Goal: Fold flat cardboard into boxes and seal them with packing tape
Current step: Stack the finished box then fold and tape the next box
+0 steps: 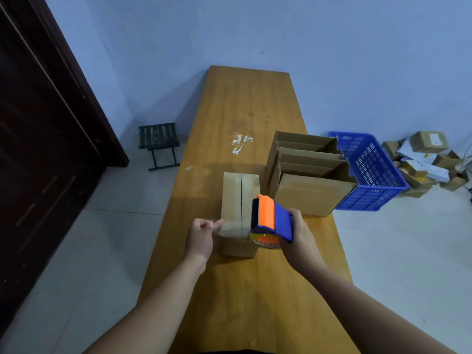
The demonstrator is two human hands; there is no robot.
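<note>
A small folded cardboard box (236, 198) stands on the wooden table (245, 290), flaps closed with a seam down its top. My right hand (297, 235) grips an orange and blue tape dispenser (270, 218) at the box's near right corner. A strip of clear tape (233, 226) runs from the dispenser across the near end of the box top. My left hand (200, 237) pinches the free end of that tape at the box's near left edge.
A larger open cardboard box (311, 192) holding upright flat cardboard pieces stands to the right on the table. A blue plastic crate (370, 172) sits beyond it on the floor, with a pile of parcels (424, 164). A small stool (159, 144) and a dark door (46, 136) are at the left.
</note>
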